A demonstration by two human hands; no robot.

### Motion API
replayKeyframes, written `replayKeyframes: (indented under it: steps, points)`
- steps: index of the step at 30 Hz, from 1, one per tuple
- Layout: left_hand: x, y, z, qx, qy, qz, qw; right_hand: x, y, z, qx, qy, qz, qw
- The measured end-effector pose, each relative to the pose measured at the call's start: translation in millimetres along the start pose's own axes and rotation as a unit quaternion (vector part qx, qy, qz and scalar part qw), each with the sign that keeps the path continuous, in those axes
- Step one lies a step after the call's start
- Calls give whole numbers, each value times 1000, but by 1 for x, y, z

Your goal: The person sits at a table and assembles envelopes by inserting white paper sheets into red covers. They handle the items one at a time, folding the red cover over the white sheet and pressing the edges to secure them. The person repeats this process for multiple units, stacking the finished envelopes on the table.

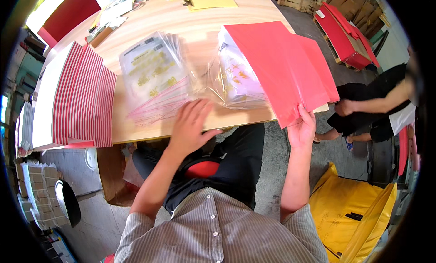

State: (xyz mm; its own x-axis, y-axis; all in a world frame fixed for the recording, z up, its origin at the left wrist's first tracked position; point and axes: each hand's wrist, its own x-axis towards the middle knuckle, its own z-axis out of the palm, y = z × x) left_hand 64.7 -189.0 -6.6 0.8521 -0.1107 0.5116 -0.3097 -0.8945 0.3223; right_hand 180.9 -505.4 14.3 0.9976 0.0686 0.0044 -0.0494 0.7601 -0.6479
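Observation:
My right hand pinches the near corner of a red sheet, thumb on top. The sheet slants over the right side of the table, and more red sheets lie under its right edge. Partly covered by it on the left is a pile of clear plastic with a pink and gold print. My left hand has its fingers stretched out at the table's front edge and holds nothing. Its fingertips are by the near end of a fanned stack of clear plastic bags; whether they touch is unclear.
A tall stack of red-and-white layers stands on the table's left. Farther back lies a yellow sheet with a black clip. A co-worker is close on the right; a yellow bag sits on the floor.

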Motion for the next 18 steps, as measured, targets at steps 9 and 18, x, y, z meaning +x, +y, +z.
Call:
replayKeyframes:
  steps: [9,18]
  points:
    - [71,14,26,-2,137,25,990,-17,-25,2,-80,-2,17,997]
    - [72,-7,26,-138,162,-54,976,-34,-66,-29,-122,46,-40,991]
